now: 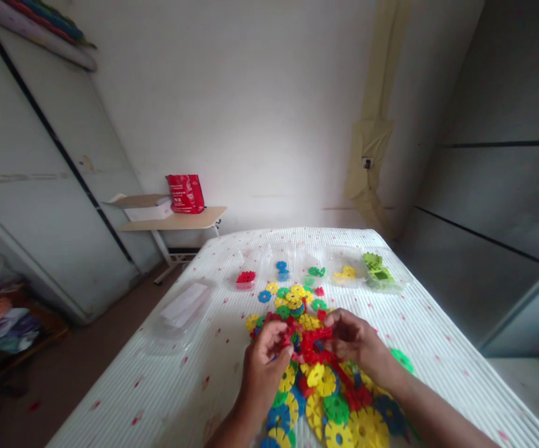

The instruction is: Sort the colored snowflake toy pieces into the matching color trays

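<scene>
Over a pile of plastic snowflake discs [336, 407] in yellow, green, blue and red, both my hands are at work. My left hand [264, 361] has its thumb and fingers curled round the left side of some red plastic building pieces [313, 342]. From the right, my right hand [360, 342] pinches the end of a red piece between thumb and fingers. The red pieces overlap, so I cannot tell whether both hands grip one joined piece or two. More yellow and green discs [294, 297] lie just beyond my fingers.
Along the far side stand clear containers with red pieces [245, 279], blue discs [282, 270], green discs [316, 272], yellow discs [345, 272] and light green pieces [380, 272]. A clear lidded box [183, 311] lies to the left. Behind, a small table [180, 220] holds a red bag [186, 194].
</scene>
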The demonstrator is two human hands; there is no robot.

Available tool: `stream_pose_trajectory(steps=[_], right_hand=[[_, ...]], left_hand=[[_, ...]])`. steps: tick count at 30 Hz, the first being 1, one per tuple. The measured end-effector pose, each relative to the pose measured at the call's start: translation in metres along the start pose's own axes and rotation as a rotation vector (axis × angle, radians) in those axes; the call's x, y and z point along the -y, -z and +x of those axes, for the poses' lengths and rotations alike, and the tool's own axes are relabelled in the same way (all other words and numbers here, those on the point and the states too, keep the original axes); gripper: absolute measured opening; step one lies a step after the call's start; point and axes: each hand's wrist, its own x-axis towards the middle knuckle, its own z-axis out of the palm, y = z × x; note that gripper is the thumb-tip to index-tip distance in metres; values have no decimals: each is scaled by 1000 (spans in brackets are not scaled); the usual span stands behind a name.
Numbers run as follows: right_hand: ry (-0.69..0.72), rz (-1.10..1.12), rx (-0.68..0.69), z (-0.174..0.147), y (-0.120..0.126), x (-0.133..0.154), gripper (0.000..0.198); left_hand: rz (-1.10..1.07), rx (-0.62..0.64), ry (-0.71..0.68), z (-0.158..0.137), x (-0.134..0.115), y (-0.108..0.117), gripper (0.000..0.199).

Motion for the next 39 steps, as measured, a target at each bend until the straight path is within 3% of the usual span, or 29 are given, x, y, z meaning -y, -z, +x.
stream_pose_trajectory(steps=[2,6,15,23,28,33,39], right_hand=[[25,-23,0,0,-9,-3,32],[24,-90,-19,2,-14,-8,29],[28,-140,-37,3,-16,-13,28],[106,-315,-94,-2,-23,-10,20],[170,-327,-112,-2,-23,-7,22],[79,-288,-76,-4,-22,-3,26],[12,-237,-90,-5,-28,1,31]], left_hand=[[-61,17,47,-1,-3,0,34],[-81,106,102,-3,-8,3,25],[-94,241,98,-5,-9,5,26],[-2,182,37,-4,-3,0,30],[-71,132,93,-4,-8,1,28],[-216,115,176,-1,-16,4,31],[-247,144,162,-2,-12,6,30]])
